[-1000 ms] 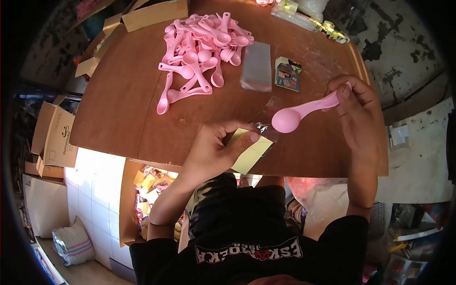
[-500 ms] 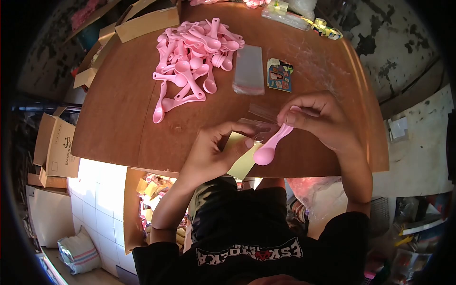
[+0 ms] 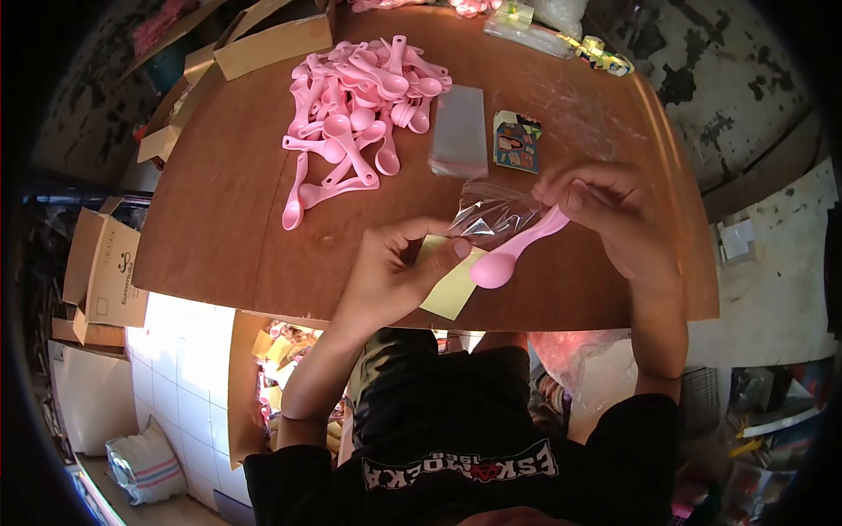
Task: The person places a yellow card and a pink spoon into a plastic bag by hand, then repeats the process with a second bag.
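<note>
My left hand (image 3: 390, 276) pinches a pale yellow card (image 3: 452, 289) and the edge of a clear plastic bag (image 3: 495, 213) between thumb and fingers. A pink spoon (image 3: 526, 248) hangs from the closed fingers of my right hand (image 3: 605, 210), its round bowl pointing down and left, just in front of the card. The bag stretches between both hands, behind the spoon. Beyond them lie a stack of flat clear bags (image 3: 460, 131) and a small pile of printed cards (image 3: 517, 142). A heap of pink spoons (image 3: 360, 96) is at the upper left of the table.
The brown table (image 3: 210, 210) has its near edge by my body. Open cardboard boxes (image 3: 272, 44) stand at its back left, another box (image 3: 110, 272) at the left. Plastic packs and a yellow-patterned strip (image 3: 599, 54) lie at the far edge. Below is a box of packed items (image 3: 285, 351).
The clear bag is now spread out between my hands. My right hand has risen slightly and moved right with the spoon, and the card in my left hand has shifted up a little.
</note>
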